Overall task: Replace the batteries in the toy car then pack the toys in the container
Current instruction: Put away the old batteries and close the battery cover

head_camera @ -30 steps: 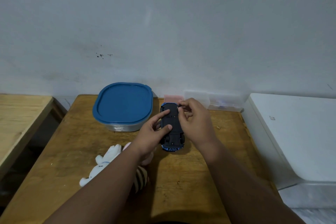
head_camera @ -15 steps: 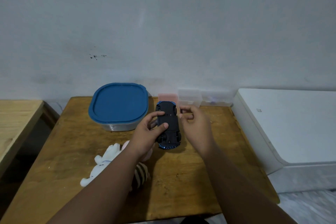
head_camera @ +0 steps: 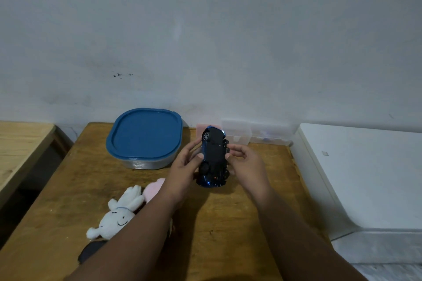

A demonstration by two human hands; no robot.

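A blue toy car (head_camera: 213, 157) is held above the wooden table (head_camera: 239, 223), tipped on its side with its black underside facing me. My left hand (head_camera: 185, 169) grips its left side, thumb on the underside. My right hand (head_camera: 245, 164) pinches the car's right edge near a wheel. A container with a blue lid (head_camera: 145, 138) stands closed at the back left of the table. A white plush rabbit (head_camera: 118, 214) lies at the front left, with a pink plush (head_camera: 154, 187) and a dark toy (head_camera: 88, 252) partly hidden under my left forearm.
Clear plastic boxes (head_camera: 253, 133) and a pink box (head_camera: 201, 128) line the wall behind the car. A white appliance (head_camera: 365, 173) stands to the right of the table. A second wooden table (head_camera: 20, 143) is at the left.
The car has been rolled from flat underside-up onto its side, so a wheel now shows at the top. My right hand moved from the car's far end to its right edge.
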